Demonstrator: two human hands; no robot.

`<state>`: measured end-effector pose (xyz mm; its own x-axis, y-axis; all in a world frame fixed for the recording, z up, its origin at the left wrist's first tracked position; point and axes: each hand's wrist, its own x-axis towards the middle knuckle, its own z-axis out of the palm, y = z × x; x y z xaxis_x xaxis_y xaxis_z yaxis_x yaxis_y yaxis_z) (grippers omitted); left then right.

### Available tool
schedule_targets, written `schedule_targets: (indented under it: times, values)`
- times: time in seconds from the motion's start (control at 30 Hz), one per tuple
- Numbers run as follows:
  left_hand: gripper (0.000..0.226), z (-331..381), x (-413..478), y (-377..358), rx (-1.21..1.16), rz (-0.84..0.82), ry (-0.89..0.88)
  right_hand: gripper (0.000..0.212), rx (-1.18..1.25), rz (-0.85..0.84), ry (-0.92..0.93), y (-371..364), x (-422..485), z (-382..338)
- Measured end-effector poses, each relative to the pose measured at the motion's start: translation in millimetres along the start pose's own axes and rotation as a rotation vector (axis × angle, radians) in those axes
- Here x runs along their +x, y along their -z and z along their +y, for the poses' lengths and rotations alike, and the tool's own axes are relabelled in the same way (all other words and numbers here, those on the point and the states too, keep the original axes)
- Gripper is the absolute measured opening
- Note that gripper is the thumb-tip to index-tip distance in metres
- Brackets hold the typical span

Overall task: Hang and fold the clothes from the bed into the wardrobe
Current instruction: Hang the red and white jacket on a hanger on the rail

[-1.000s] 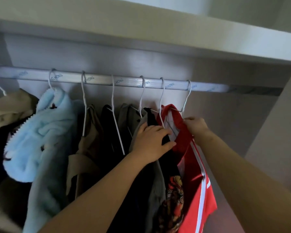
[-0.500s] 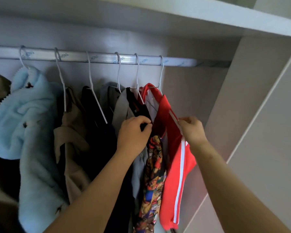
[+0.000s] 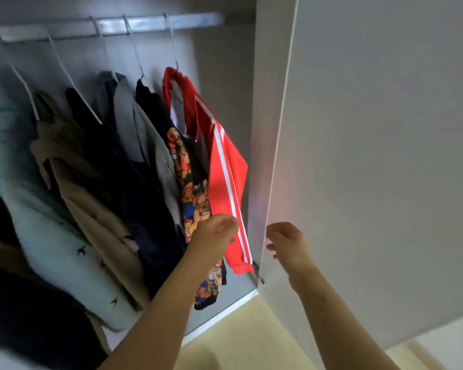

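— Where's the red jacket (image 3: 226,166)?

— Last on the rail (image 3: 112,26), at its right end, on a white wire hanger (image 3: 171,44). It has white stripes down the sleeve, and its cuff hangs low, just beside the wardrobe's side panel (image 3: 267,129).

— And the hands?

— The left hand (image 3: 215,233) is in front of the jacket's lower sleeve, fingers loosely curled. It overlaps the sleeve edge, but I cannot tell whether it has hold of the cloth or merely sits in front of it (the frame is blurred there). The right hand (image 3: 286,243) is to the right of the jacket, in front of the panel's edge, fingers half open and holding nothing.

— What hangs next to the jacket?

— Directly left of it, a black garment with a bright patterned print (image 3: 195,198), reaching lower than the jacket. Left of that, a grey shirt (image 3: 145,134), then something very dark (image 3: 134,193), then a beige coat (image 3: 91,188), then a pale blue fleece (image 3: 38,222) furthest from the jacket. All are on the same rail.

— Below the jacket?

— The wardrobe's white bottom edge (image 3: 225,311), and pale yellowish floor (image 3: 251,340) in front of it.
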<state>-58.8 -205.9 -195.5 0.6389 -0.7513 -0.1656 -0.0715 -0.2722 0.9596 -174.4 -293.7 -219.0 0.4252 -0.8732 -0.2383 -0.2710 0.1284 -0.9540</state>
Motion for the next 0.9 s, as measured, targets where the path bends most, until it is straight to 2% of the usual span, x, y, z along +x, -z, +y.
schedule_targets:
  times: [0.1, 0.23, 0.37, 0.73, 0.9]
  values:
    - [0.011, -9.1, -26.6, -30.3, 0.04, -0.113, 0.052, 0.02, 0.069, 0.079, -0.092, 34.3, -39.4, 25.1]
    - [0.009, -18.8, -70.0, -76.2, 0.16, -0.294, 0.03, 0.011, 0.141, 0.274, -0.201, 84.9, -108.7, 68.0]
    - [0.015, -32.8, -116.0, -121.2, 0.249, -0.517, 0.019, 0.015, 0.239, 0.487, -0.303, 120.5, -178.3, 115.3]
    - [0.012, -91.5, -308.7, -172.0, 0.479, -1.135, -0.035, 0.014, 0.553, 0.991, -0.551, 116.5, -421.5, 215.7]
    - [0.015, -102.5, -420.9, -205.3, 0.565, -1.361, -0.138, 0.01, 0.719, 1.22, -0.569, 131.4, -528.6, 254.9]
